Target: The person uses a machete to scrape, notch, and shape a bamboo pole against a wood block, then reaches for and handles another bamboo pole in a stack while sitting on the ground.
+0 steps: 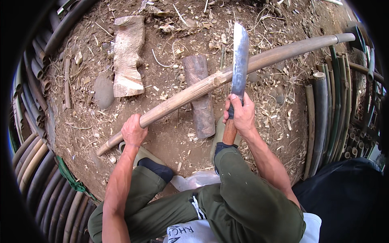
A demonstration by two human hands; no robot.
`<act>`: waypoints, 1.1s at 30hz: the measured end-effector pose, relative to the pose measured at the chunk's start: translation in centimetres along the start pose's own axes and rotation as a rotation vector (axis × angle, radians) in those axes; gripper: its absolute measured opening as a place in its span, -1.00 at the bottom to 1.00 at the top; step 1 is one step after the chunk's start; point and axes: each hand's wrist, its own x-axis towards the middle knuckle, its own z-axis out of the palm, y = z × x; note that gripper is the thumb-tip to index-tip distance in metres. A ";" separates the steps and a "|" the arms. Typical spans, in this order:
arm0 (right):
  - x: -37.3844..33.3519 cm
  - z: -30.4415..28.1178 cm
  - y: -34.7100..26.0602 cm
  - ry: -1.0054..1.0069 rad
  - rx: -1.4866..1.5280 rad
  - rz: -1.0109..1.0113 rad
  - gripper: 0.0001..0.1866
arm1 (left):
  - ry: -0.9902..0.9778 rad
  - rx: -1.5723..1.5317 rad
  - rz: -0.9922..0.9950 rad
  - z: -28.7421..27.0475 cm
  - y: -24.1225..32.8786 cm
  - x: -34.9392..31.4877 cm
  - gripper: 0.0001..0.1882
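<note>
My left hand (134,129) is wrapped round a long bamboo pole (174,103) near its lower left end. The pole slants up to the far right and lies across a short dark log (204,115) on the ground. In my right hand (242,113) is a machete (240,60), gripped by its wooden handle with dark wrapping. Its broad blade points away from me and passes in front of the pole, hiding a bit of it. Whether blade and pole touch, I cannot tell. A pale cut mark shows on the pole just left of the blade.
A pale, notched block of wood (129,56) lies at the far left beside a rounded stone (104,91). Bamboo poles (320,117) stand stacked at right, and more poles (44,182) line the left. Wood chips litter the dirt. A black covering (340,198) is at lower right.
</note>
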 end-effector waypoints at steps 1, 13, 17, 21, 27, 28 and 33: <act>0.1 0.0 0.0 0.024 0.037 -0.023 -0.83 | -0.003 -0.007 -0.006 0.1 0.1 0.2 -0.65; -5.7 -7.2 -2.2 0.059 -0.496 -0.251 -0.73 | -0.626 -0.060 0.172 -10.8 -4.8 -0.7 -0.45; -6.0 -12.0 -2.8 0.442 -0.638 -0.407 -0.69 | -1.483 0.299 -0.048 -14.6 -11.7 -4.2 -0.43; -6.5 -15.0 -1.3 0.572 -0.503 -0.327 -0.72 | -1.549 0.691 -0.096 -13.8 -15.3 -4.7 -0.33; -6.4 -14.4 -1.3 0.766 -0.632 -0.483 -0.57 | -0.643 -0.235 0.149 -12.2 5.0 5.4 -0.01; -6.3 -14.3 -1.6 0.758 -0.631 -0.478 -0.54 | -0.571 -0.325 0.120 -10.3 8.5 6.4 0.00; -4.0 -15.9 -1.7 0.755 -0.875 -0.396 -0.60 | -0.184 -0.283 0.098 -2.3 18.4 5.9 -0.11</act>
